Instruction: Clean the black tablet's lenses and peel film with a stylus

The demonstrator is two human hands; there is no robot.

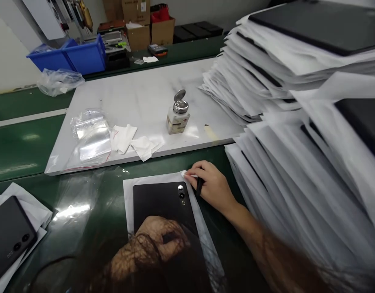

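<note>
So, right hand [212, 188] was pinched almost shut, fingertips [192, 173] on a white wipe [186, 174] at top corner of black tablet [163, 203], w/ a thin black stick [199, 186] tucked against fingers. Left hand [160, 240] sat curled on tablet's back, blurred & part-hidden by dark strands near lens; can't tell if it held anything. Tablet lay flat, lenses toward top, on a white paper sheet [128, 199], over green mat [22, 142]. Transparent film [74, 207] lay just left of sheet. Second dark tablet [9, 236] sat on paper at lower left.

Right side: tall stacks of paper-interleaved tablets [297, 162]. On white marble-look slab [151, 93]: metal-topped dispenser bottle [177, 114], lid up; two crumpled wipes [123, 138]; zip bags [91, 138] near slab's left edge. Loose plastic bag [59, 81] behind slab. Further back: blue plastic crates [67, 57], contents hard to see, & cardboard boxes [135, 20], red item [160, 14] in one, w/ black trays [196, 31] beside them.
</note>
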